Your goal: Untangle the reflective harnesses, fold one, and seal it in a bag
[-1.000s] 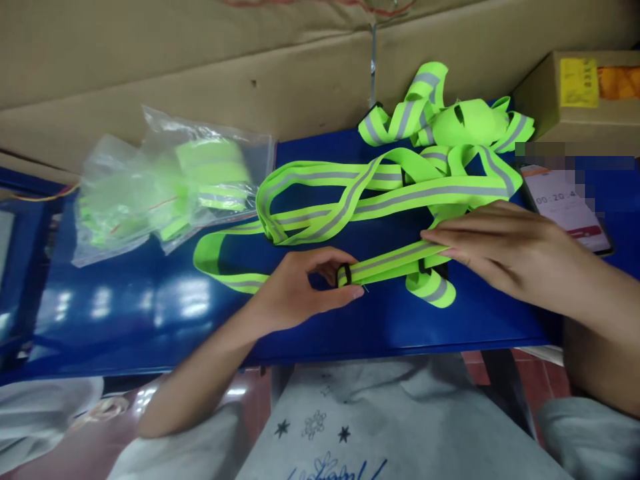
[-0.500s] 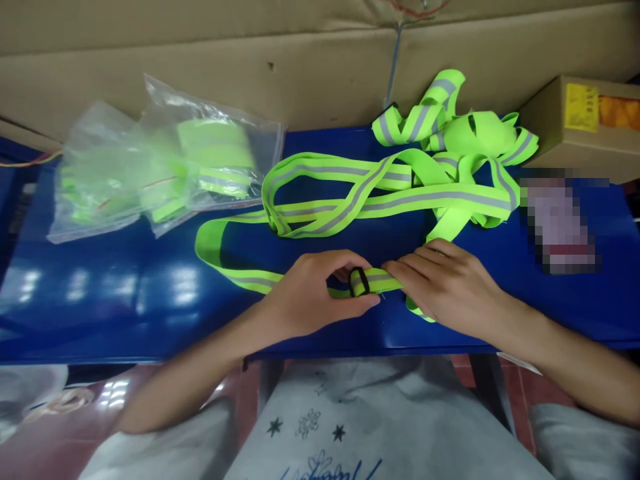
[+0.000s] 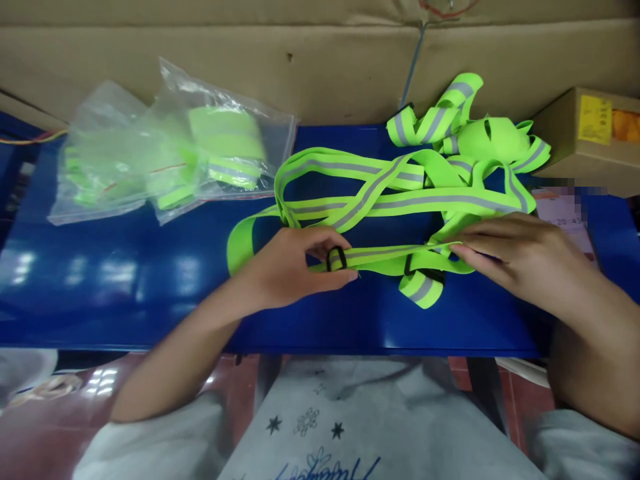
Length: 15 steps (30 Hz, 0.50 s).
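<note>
A long neon-yellow reflective strap (image 3: 385, 255) with a grey stripe is stretched between my two hands above the blue table. My left hand (image 3: 295, 267) is closed around its left end, thumb and fingers gripping beside a black slide buckle (image 3: 337, 259). On the right, my right hand (image 3: 520, 257) pinches the strap between thumb and fingers. Below the stretched part hangs or lies a short curled strap end (image 3: 423, 288) by a second black buckle (image 3: 409, 265). Just beyond my hands lie looped lengths of the same webbing (image 3: 370, 193).
Clear plastic bags (image 3: 170, 153) with folded yellow straps lie at the back left of the blue table (image 3: 125, 293). More straps (image 3: 480, 137) are heaped at the back right, beside a cardboard box (image 3: 565, 140). A partly pixelated phone-like object (image 3: 565, 210) lies behind my right hand.
My right hand has moved right along the strap, away from my left hand, so a longer stretch shows between them. The second buckle and curled end have come into sight.
</note>
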{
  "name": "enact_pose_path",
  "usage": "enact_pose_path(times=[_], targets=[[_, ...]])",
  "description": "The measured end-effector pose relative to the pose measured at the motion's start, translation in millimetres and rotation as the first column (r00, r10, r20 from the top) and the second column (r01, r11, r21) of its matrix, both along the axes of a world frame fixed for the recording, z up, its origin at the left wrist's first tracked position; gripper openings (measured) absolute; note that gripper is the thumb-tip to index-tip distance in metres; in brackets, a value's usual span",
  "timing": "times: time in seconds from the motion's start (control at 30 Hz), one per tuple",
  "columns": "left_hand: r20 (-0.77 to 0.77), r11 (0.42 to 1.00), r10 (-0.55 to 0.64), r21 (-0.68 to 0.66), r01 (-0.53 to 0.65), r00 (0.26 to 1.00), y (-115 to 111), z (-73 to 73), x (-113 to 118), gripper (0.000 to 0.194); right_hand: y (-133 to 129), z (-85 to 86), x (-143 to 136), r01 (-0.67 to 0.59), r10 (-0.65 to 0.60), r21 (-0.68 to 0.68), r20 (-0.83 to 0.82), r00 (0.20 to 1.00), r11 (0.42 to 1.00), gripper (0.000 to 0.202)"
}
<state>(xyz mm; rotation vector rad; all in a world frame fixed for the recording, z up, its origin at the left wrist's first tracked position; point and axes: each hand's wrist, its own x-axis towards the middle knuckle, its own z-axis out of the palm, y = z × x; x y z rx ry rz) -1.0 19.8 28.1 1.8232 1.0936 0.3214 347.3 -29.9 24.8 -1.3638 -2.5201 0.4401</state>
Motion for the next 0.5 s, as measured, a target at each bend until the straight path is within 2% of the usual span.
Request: enact_pose_path(times=[0.07,0.13,0.17,0.23,0.33,0.43,0.5], targets=[[-0.020,0.998,-0.008,0.055,0.009,1.000,-5,0.8,3,0.032,-3,4.7,-5,-0.020,0.019,0.043,0.021,1.000,0.999,0.041],[-0.036,0.993,-0.038,0.114,0.042,0.999,-14,1.9,10,0.030,-9,9.1,-24,-0.065,0.066,0.079,-0.002,0.998,0.995,0.068],[-0.034,0.989,-0.060,0.134,0.065,0.998,-19,2.4,13,0.030,-12,10.1,-35,-0.101,0.104,0.108,-0.023,0.994,0.989,0.073],[-0.019,0.981,-0.105,0.159,0.106,0.994,-28,2.8,18,0.031,-18,8.4,-58,-0.183,0.190,0.184,-0.016,0.982,0.966,0.065],[-0.020,0.973,-0.141,0.180,0.142,0.990,-33,2.0,22,0.032,-21,-0.3,-76,-0.281,0.284,0.286,0.035,0.958,0.916,0.040],[-0.060,0.972,-0.159,0.163,0.167,0.986,-29,2.3,19,0.029,-20,-5.2,-73,-0.302,0.296,0.325,0.069,0.953,0.896,0.029],[-0.078,0.974,-0.167,0.145,0.177,0.983,-22,3.6,14,0.029,-18,-3.8,-61,-0.278,0.275,0.308,0.056,0.960,0.910,0.029]])
